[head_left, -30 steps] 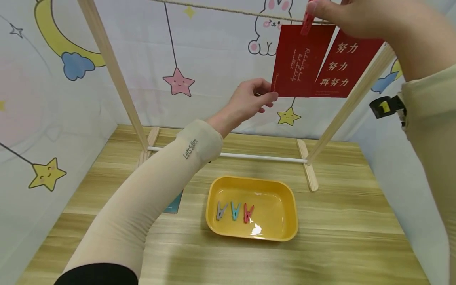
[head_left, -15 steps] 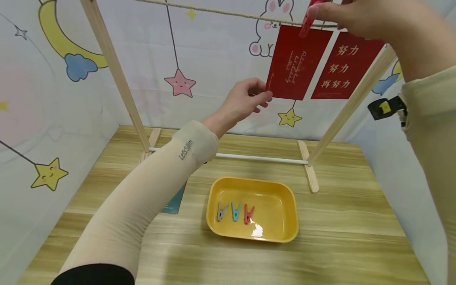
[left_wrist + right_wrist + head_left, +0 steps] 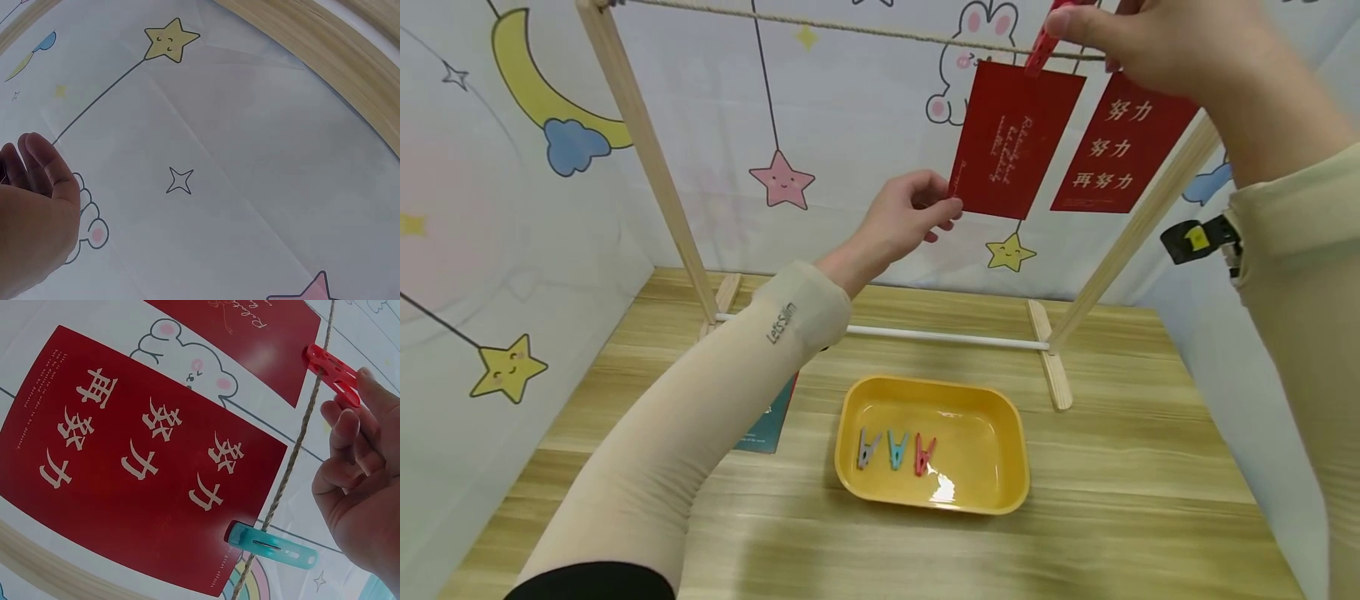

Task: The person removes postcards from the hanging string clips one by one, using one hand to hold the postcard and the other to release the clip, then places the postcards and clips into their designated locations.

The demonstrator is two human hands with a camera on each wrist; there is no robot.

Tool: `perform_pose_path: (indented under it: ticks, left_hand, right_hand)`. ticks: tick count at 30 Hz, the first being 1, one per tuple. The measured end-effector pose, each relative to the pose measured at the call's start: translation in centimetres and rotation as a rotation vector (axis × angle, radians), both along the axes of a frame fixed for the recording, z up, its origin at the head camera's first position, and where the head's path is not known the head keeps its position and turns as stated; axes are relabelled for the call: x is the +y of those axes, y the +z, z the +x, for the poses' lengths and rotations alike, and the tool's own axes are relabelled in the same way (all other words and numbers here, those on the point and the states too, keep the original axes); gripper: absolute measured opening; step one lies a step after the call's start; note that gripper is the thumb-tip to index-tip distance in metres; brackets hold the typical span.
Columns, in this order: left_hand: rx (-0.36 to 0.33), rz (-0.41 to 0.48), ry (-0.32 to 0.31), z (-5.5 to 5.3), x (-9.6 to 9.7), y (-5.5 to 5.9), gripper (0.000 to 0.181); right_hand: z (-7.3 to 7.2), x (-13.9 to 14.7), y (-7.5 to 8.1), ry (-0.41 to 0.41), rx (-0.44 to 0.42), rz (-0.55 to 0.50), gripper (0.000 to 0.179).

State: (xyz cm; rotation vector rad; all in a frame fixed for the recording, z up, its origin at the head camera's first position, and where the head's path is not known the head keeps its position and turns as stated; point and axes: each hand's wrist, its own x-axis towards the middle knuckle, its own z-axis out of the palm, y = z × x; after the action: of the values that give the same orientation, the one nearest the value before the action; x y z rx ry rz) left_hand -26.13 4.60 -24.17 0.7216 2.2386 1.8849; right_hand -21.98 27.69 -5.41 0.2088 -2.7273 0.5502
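Observation:
A red card (image 3: 1011, 142) with slanted white script hangs tilted at the twine line (image 3: 850, 29). My left hand (image 3: 910, 212) pinches the card's lower left corner between thumb and fingers; the left wrist view shows part of this hand but not the card. At the card's top edge, my right hand (image 3: 1180, 50) pinches a red clothespin (image 3: 334, 372), which straddles the twine and bites the card's edge. To the right hangs another red card (image 3: 125, 456) with large Chinese characters, fastened to the twine by a teal clothespin (image 3: 269, 545).
A yellow tray (image 3: 932, 500) on the wooden table holds a grey clothespin (image 3: 868, 450), a blue one (image 3: 897, 450) and a red one (image 3: 923, 457). Wooden posts (image 3: 647, 158) carry the twine. A teal card (image 3: 767, 429) lies partly under the left forearm.
The scripted card, with the red clothespin and both hands, has shifted left along the twine. A gap has opened between it and the card with Chinese characters, which it touched or overlapped before.

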Motion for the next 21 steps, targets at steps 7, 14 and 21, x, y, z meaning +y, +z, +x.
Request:
perform_pose_path:
  ticks: [7,14,21]
  left_hand:
    - [-0.004,-0.005,0.006,-0.16,-0.59,-0.27,0.011]
    - [0.010,-0.012,0.005,-0.13,-0.85,-0.30,0.012]
    - [0.024,-0.004,-0.006,-0.23,-0.99,-0.42,0.010]
  right_hand:
    - [-0.04,-0.34,0.07,0.004,0.058,0.006,0.054]
    - [-0.18,-0.51,-0.09,-0.015,0.119,0.023,0.053]
    - [-0.22,-0.35,-0.55,-0.082,0.095,-0.014,0.055]
